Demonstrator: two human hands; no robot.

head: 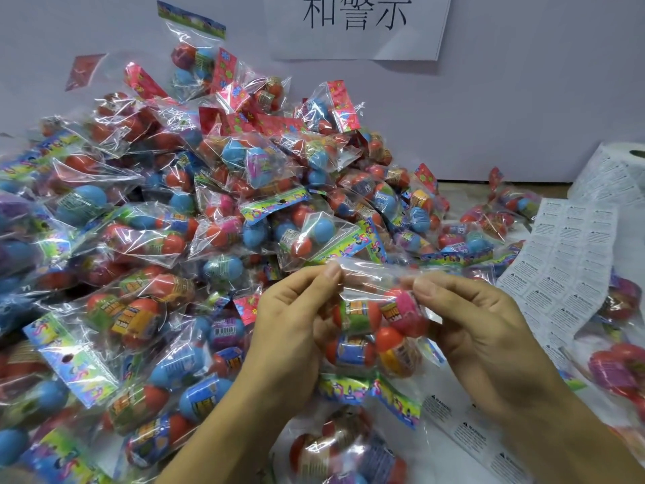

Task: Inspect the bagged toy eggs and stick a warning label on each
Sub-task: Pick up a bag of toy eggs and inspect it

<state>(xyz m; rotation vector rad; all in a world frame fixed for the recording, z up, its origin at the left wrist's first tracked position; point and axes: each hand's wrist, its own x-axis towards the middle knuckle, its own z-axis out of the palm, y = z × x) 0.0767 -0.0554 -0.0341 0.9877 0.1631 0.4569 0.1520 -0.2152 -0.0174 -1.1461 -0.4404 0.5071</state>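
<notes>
While I watch through the head camera, my left hand (296,330) and right hand (467,319) both pinch the upper edge of one bag of toy eggs (370,330), held above the desk (446,459). A big pile of bagged eggs (181,218) lies to the left. The warning label strip (562,260) lies on the right, running from its roll (614,172).

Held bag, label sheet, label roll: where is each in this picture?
Held bag (370,330), head view, on the eggs showing between the hands.
Label sheet (565,260), head view, middle of the flat strip of printed labels.
Label roll (614,169), head view, on its printed outer side.
</notes>
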